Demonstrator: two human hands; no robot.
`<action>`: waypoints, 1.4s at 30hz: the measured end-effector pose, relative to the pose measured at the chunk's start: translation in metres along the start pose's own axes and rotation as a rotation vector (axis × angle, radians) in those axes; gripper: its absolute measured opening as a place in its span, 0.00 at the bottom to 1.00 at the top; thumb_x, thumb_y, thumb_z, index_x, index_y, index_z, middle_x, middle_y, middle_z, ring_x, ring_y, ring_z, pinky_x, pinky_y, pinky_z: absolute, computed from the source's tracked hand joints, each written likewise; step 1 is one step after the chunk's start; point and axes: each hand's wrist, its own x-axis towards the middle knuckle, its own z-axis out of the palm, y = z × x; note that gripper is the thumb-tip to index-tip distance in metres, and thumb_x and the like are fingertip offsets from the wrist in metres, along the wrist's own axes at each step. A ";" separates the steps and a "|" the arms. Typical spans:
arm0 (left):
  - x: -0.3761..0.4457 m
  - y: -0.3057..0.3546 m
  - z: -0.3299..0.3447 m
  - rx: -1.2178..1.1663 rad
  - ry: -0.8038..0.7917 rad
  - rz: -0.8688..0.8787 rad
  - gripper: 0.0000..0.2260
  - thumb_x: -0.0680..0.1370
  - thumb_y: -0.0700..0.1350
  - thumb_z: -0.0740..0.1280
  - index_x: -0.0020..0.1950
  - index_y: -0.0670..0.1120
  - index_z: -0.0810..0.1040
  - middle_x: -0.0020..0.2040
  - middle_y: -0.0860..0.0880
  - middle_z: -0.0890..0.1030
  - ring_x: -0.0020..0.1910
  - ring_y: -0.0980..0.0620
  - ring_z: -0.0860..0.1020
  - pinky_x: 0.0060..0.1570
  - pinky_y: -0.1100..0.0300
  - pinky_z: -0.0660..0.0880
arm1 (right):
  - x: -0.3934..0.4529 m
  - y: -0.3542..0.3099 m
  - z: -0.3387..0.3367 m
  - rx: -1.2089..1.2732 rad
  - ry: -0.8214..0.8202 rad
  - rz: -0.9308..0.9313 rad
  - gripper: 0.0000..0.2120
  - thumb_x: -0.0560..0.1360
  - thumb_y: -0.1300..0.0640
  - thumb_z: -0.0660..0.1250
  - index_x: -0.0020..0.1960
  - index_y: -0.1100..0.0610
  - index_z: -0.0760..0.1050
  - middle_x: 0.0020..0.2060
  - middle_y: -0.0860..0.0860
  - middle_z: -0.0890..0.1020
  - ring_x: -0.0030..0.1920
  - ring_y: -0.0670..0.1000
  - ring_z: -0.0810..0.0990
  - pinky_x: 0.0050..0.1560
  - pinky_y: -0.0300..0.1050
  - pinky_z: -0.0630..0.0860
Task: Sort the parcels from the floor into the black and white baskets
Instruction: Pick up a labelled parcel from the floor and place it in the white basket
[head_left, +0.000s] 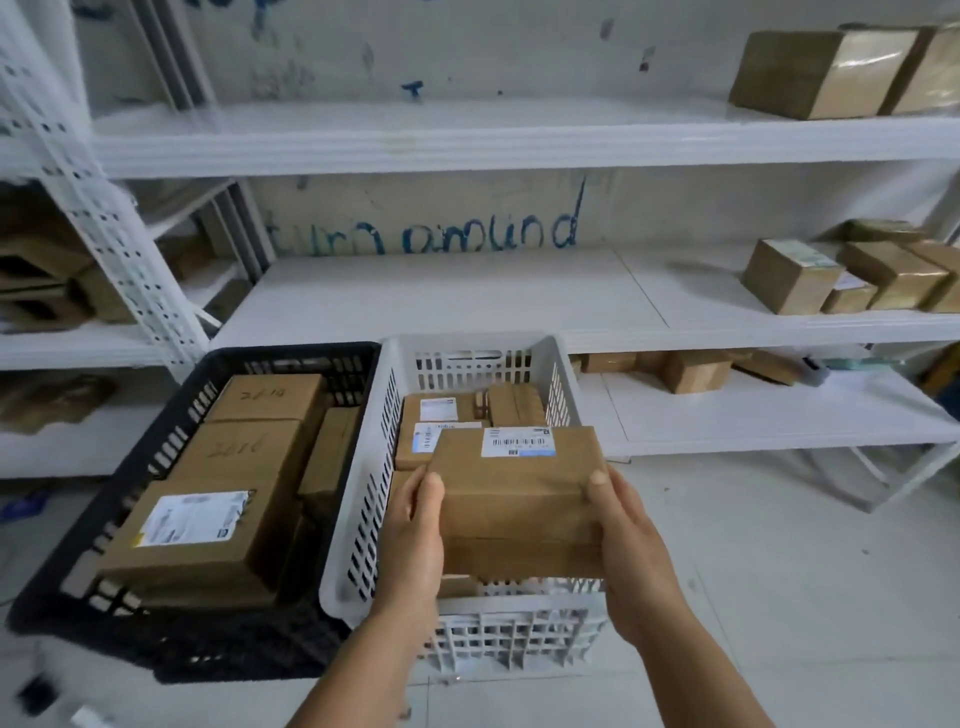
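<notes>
Now 2 hands (415, 540) grip 1 parcel (517, 486) above roughly 4 in 1 white basket (363, 499).

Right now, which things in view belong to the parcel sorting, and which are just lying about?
Part of the job: the held parcel, gripped by left hand and right hand; white basket; black basket, with parcels inside both.

Just lying about: cardboard boxes on the shelves; white shelving; blue writing on the wall.

top-shelf boxes (852, 70) cropped (right edge), labels unreadable
</notes>
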 end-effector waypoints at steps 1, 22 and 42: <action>0.008 -0.001 -0.001 0.013 0.010 -0.014 0.18 0.81 0.55 0.57 0.70 0.55 0.69 0.65 0.58 0.70 0.62 0.59 0.68 0.64 0.58 0.64 | 0.010 0.001 0.006 -0.032 0.002 0.001 0.15 0.80 0.45 0.58 0.66 0.42 0.72 0.59 0.47 0.78 0.57 0.48 0.77 0.49 0.44 0.76; 0.261 -0.007 0.033 0.918 -0.150 0.156 0.25 0.81 0.51 0.58 0.77 0.51 0.57 0.77 0.44 0.48 0.76 0.45 0.52 0.73 0.54 0.54 | 0.251 0.029 0.140 -0.221 0.096 0.231 0.25 0.80 0.56 0.61 0.76 0.49 0.62 0.59 0.51 0.75 0.54 0.53 0.76 0.48 0.45 0.74; 0.324 -0.030 0.037 1.299 -0.278 0.232 0.32 0.81 0.41 0.56 0.77 0.40 0.38 0.78 0.43 0.36 0.76 0.46 0.33 0.72 0.51 0.33 | 0.306 0.047 0.189 -0.303 0.072 0.294 0.26 0.81 0.54 0.58 0.77 0.53 0.55 0.63 0.52 0.73 0.59 0.53 0.74 0.56 0.44 0.71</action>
